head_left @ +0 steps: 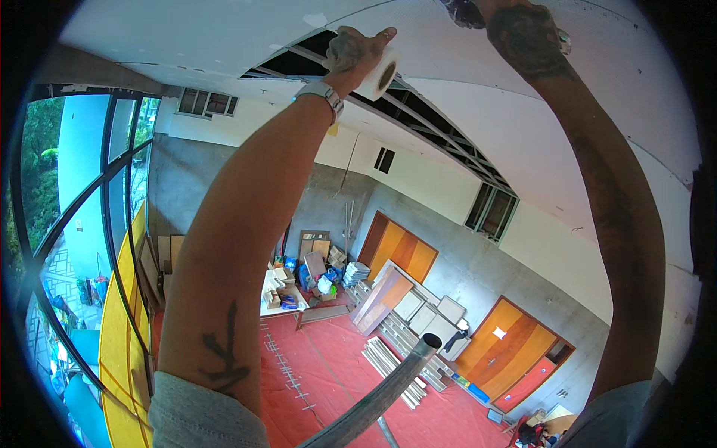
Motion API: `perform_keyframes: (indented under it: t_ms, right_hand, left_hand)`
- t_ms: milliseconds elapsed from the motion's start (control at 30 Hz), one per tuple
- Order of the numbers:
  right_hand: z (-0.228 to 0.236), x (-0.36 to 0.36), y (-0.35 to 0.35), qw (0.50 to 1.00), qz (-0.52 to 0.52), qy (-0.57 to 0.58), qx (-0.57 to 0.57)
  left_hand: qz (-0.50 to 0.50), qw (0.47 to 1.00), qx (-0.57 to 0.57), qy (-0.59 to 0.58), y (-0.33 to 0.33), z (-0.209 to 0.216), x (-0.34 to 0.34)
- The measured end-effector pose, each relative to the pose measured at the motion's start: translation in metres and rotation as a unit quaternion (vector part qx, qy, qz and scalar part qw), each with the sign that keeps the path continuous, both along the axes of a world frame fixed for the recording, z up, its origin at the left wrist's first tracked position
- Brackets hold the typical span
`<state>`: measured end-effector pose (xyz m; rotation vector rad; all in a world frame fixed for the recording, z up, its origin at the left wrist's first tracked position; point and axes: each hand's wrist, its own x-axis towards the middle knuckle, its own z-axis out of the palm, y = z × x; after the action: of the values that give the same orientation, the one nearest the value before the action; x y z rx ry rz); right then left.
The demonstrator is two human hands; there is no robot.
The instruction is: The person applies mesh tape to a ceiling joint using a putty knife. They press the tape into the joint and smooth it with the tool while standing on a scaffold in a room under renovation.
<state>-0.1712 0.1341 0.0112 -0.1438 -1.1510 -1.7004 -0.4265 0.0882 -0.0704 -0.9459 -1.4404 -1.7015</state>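
Note:
Overhead, my left hand (352,51) is closed around a roll of white tape (373,82) with a brown core, its thumb stretched out to the right. A watch with a pale band (321,95) is on that wrist. The roll is just below the white board ceiling (463,56). Further right, my right hand (524,41) is raised against the ceiling with its fingers curled. A dark item (464,13) shows at its left side and a small pale greenish end (565,42) at its right; I cannot make out what it holds.
A long ceiling opening (441,131) exposes metal framing. Below me, a metal pole (381,388) rises from the lower edge. Boards (392,373) and panels (381,299) lie or lean on the red-covered floor (336,373) near wooden doors (493,347). Tall windows (82,194) stand left.

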Motion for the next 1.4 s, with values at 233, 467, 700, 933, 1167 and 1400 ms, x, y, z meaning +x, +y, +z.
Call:
perform_keyframes:
  t_ms: [233, 467, 700, 933, 1167, 1400]
  right_hand:
    - [0.007, -0.023, 0.014, 0.998, 0.032, -0.016, 0.045]
    - [0.001, -0.060, 0.028, 0.991, -0.034, 0.019, 0.130]
    - [0.012, -0.077, 0.039, 0.986, -0.116, 0.089, 0.083]
    - [-0.021, -0.070, -0.004, 0.994, 0.073, 0.003, -0.085]
    - [-0.025, -0.054, 0.005, 0.987, 0.039, -0.093, -0.128]
    - [-0.033, 0.000, 0.007, 0.961, 0.125, -0.215, -0.117]
  left_hand:
    - [0.003, 0.994, 0.106, 0.021, 0.002, 0.007, 0.021]
    - [-0.062, 0.986, 0.101, 0.120, 0.002, -0.009, 0.037]
    - [-0.157, 0.978, 0.025, 0.133, -0.004, -0.011, 0.048]
    - [-0.111, 0.948, 0.127, 0.269, -0.005, 0.016, 0.052]
    - [-0.039, 0.980, 0.075, 0.182, -0.010, 0.029, 0.074]
    - [-0.029, 0.982, 0.090, 0.166, -0.009, 0.033, 0.055]
